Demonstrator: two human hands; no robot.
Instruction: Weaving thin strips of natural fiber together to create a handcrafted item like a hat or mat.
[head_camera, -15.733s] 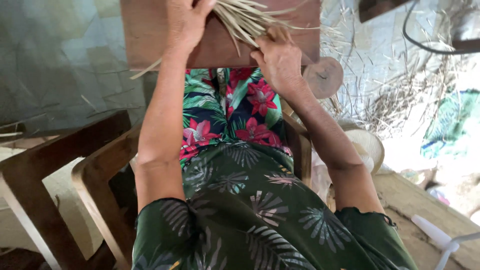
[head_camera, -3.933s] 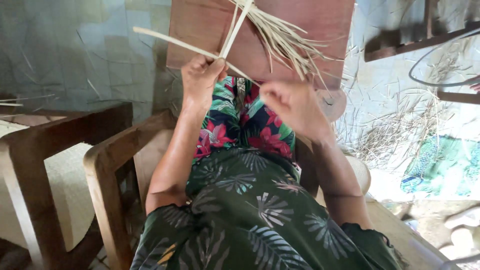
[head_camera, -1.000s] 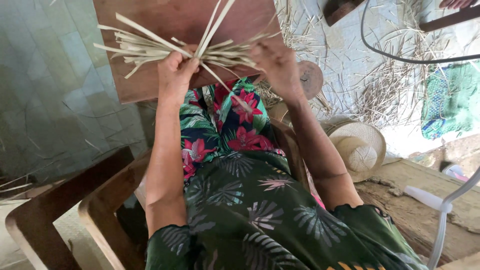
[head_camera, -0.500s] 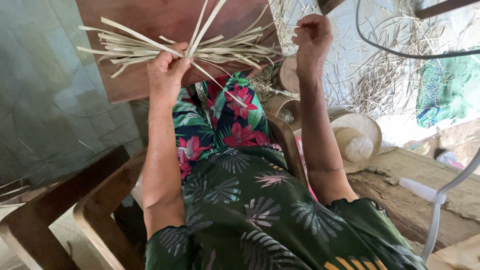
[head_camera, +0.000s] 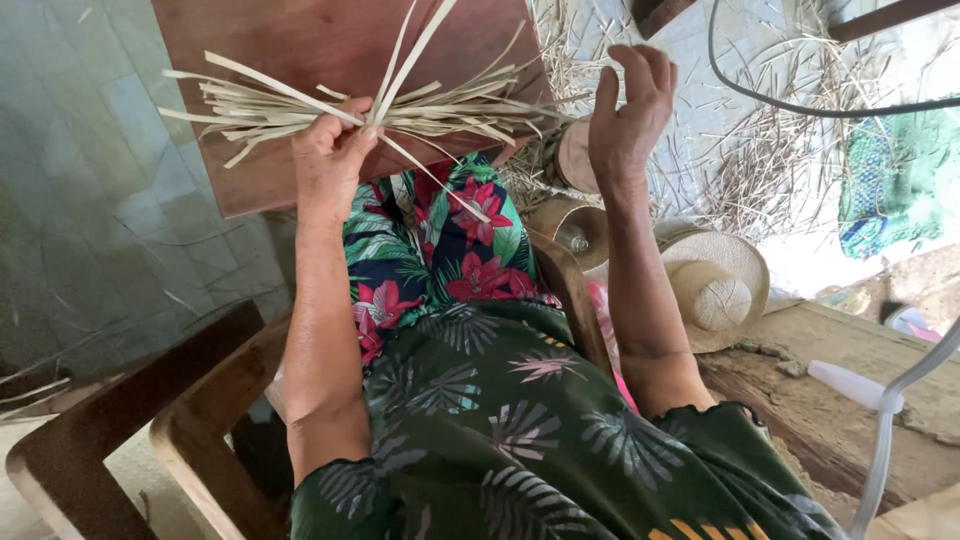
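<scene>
Right hand (head_camera: 625, 125) now off strips (head_camera: 400, 105)

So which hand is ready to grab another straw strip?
Probably the right hand. It is lifted off the wooden board, open and holding nothing, close to the ends of the straw strips. The left hand is busy pinching the strips together where they cross.

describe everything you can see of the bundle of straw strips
The bundle of straw strips is pale, flat and dry-looking, fanned out sideways with a few strips crossing upward. The left hand pinches it at the crossing, against a reddish wooden board. The right hand is open beside it, not touching.
</scene>
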